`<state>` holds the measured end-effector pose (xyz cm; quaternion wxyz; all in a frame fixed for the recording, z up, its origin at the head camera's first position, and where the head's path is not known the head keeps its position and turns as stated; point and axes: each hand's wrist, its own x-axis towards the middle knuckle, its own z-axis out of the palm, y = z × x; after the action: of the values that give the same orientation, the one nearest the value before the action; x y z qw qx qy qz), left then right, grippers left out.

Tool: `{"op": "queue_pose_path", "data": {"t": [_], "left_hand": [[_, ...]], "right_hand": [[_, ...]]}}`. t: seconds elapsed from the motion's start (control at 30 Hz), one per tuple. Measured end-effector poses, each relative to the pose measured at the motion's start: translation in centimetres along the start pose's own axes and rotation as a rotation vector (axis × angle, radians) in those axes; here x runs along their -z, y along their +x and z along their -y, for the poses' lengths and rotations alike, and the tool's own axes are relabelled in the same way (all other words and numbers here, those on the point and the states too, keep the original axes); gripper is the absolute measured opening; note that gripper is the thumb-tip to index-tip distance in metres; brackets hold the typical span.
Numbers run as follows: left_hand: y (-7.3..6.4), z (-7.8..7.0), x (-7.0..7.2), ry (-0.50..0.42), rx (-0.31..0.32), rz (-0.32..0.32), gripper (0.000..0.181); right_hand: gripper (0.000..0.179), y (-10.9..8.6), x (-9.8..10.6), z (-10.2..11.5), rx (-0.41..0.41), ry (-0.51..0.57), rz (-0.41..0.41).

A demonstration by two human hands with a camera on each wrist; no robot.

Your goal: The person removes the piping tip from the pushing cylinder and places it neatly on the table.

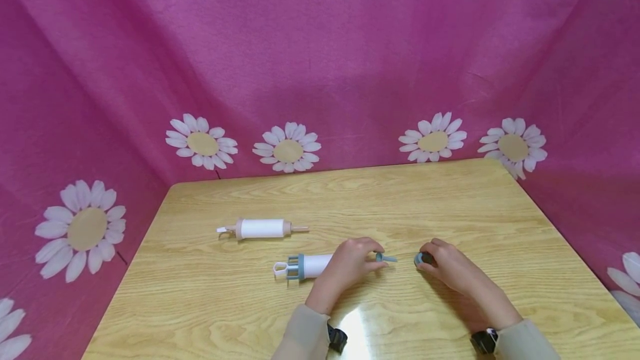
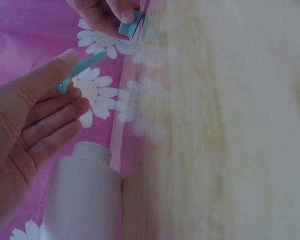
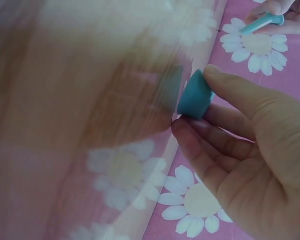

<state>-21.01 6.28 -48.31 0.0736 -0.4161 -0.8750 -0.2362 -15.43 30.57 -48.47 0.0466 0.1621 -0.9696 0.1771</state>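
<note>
My left hand (image 1: pixel 350 263) pinches a thin teal nozzle (image 2: pixel 84 67) with a flared end between thumb and forefinger. Below that hand lies a large syringe-like tube (image 1: pixel 316 265) with a white barrel, a teal collar and a white looped handle. The barrel's bare, narrower neck (image 2: pixel 91 151) shows in the left wrist view; in the head view the hand covers that end. To the right, my right hand (image 1: pixel 450 266) holds a short teal cap (image 3: pixel 196 95) by thumb and fingertips, right at the tabletop. A gap separates the two hands.
Farther back on the left lies a second syringe-like tube (image 1: pixel 262 229), white with beige ends, its thin tip pointing right. The wood-grain table (image 1: pixel 225 315) is bordered by a magenta cloth (image 1: pixel 350 71) with daisies at the back and sides.
</note>
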Motion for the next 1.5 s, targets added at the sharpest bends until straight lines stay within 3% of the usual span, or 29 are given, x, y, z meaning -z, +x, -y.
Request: {"op": "queue_pose_path", "data": {"t": [0.37, 0.63, 0.93, 1.5], "left_hand": [[0.2, -0.1, -0.4, 0.034, 0.03, 0.046, 0.024], [0.2, -0.1, -0.6, 0.066, -0.008, 0.012, 0.019], [0.6, -0.5, -0.8, 0.2, 0.044, 0.088, 0.021], [1.1, -1.2, -1.2, 0.293, 0.073, 0.154, 0.032]], "right_hand": [[0.021, 0.0, -0.1, -0.1, 0.036, -0.045, -0.011], [0.021, -0.1, -0.1, -0.1, 0.045, -0.045, -0.025], [0.021, -0.2, -0.2, -0.3, 0.043, -0.042, -0.025], [0.023, -0.2, 0.0, -0.2, 0.023, -0.033, -0.014]]}}
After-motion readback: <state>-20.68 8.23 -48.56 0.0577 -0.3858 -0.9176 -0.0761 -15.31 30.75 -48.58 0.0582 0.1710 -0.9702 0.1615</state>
